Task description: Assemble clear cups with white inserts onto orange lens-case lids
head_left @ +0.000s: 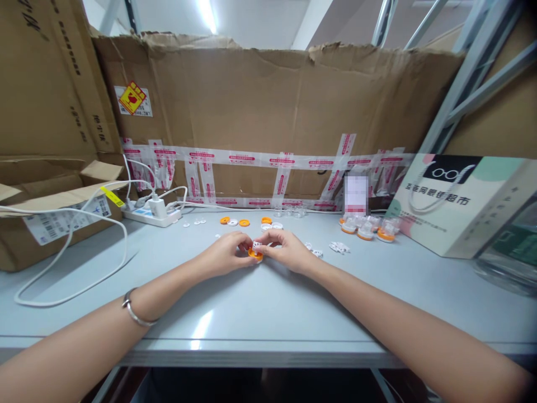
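Observation:
An orange round piece (255, 255) rests on the grey table between my hands, with a small white part (256, 245) standing on it. The fingers of my left hand (230, 249) are closed on the left side of the orange piece. My right hand (286, 249) pinches the small white part from the right. Behind my hands are orange rings (244, 223) and white rings (277, 225). Small white parts (339, 247) lie in loose groups to the right of my right hand.
Assembled clear and orange pieces (366, 230) stand at the right, near a paper bag (453, 204) and a clear container (509, 252). A power strip (153, 215) with looping white cables and an open cardboard box (62, 218) occupy the left. Tall cardboard (251, 106) closes off the back.

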`<control>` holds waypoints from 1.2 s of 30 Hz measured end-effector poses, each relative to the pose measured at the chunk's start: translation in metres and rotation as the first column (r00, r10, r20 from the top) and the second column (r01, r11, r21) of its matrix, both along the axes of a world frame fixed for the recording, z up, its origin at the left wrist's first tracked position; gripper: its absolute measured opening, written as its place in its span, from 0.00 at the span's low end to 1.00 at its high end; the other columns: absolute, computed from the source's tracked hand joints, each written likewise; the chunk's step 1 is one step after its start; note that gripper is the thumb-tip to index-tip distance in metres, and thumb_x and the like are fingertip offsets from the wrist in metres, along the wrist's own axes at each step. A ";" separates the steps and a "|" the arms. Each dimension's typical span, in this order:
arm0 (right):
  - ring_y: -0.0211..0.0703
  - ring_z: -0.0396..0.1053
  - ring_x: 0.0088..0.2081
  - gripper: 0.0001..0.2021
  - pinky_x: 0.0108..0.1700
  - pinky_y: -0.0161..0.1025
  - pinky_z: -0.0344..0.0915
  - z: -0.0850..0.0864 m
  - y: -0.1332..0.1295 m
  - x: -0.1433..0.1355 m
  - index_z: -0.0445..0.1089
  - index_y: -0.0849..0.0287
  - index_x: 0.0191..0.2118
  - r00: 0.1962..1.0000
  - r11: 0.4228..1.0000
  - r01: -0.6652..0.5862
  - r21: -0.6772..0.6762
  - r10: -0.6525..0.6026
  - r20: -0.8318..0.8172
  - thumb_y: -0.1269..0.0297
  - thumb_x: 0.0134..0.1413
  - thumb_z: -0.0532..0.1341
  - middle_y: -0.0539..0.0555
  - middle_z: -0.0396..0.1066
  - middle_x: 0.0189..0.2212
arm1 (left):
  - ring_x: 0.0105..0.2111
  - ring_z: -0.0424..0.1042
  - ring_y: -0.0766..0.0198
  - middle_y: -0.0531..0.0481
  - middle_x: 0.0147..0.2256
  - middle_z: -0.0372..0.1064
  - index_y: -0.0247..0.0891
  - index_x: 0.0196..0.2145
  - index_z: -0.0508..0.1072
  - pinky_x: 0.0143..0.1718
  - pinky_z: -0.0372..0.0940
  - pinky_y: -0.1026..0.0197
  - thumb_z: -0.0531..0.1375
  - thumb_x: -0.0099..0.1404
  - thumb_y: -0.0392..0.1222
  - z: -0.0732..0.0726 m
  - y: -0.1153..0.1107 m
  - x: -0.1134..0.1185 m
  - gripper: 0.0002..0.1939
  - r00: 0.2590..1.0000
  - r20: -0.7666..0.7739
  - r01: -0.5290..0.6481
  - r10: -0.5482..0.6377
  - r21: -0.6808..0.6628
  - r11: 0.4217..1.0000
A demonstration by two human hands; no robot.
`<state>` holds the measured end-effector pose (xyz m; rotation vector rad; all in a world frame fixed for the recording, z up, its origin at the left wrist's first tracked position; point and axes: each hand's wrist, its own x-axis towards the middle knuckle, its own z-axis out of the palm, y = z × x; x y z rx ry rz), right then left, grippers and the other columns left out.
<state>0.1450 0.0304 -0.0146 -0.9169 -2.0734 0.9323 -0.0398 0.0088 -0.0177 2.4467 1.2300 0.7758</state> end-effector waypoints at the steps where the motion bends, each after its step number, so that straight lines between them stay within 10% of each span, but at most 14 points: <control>1: 0.42 0.70 0.35 0.07 0.40 0.41 0.63 0.000 0.000 0.000 0.72 0.60 0.31 1.000 1.000 0.009 0.005 -0.008 -0.002 0.62 0.46 0.62 0.55 0.74 0.32 | 0.32 0.67 0.63 0.49 0.31 0.69 0.36 0.34 0.71 0.31 0.62 0.62 0.58 0.57 0.49 0.000 0.000 0.000 0.13 1.000 0.000 -0.001 0.001 0.000 1.000; 28: 0.42 0.70 0.37 0.12 0.44 0.42 0.65 0.002 0.002 0.001 0.72 0.61 0.36 0.998 0.999 -0.046 0.011 0.045 0.041 0.62 0.44 0.64 0.55 0.74 0.33 | 0.27 0.64 0.66 0.52 0.27 0.65 0.35 0.31 0.67 0.28 0.59 0.64 0.60 0.53 0.50 -0.002 0.001 0.006 0.15 0.995 0.098 -0.020 0.036 -0.159 0.987; 32: 0.42 0.70 0.39 0.14 0.44 0.41 0.65 0.022 0.016 0.018 0.71 0.59 0.40 0.990 0.984 0.138 0.110 -0.135 -0.036 0.58 0.48 0.61 0.55 0.74 0.37 | 0.27 0.64 0.65 0.51 0.29 0.66 0.36 0.32 0.66 0.28 0.60 0.64 0.60 0.52 0.50 -0.001 0.000 0.004 0.15 0.990 0.127 -0.032 0.054 -0.175 0.984; 36: 0.40 0.70 0.40 0.13 0.43 0.37 0.64 0.040 0.056 0.052 0.70 0.60 0.42 0.873 0.832 0.448 0.328 -0.486 0.042 0.60 0.55 0.54 0.55 0.73 0.39 | 0.28 0.65 0.65 0.51 0.30 0.66 0.36 0.33 0.67 0.30 0.61 0.63 0.60 0.52 0.49 0.000 -0.001 0.002 0.14 0.989 0.135 -0.029 0.056 -0.192 0.981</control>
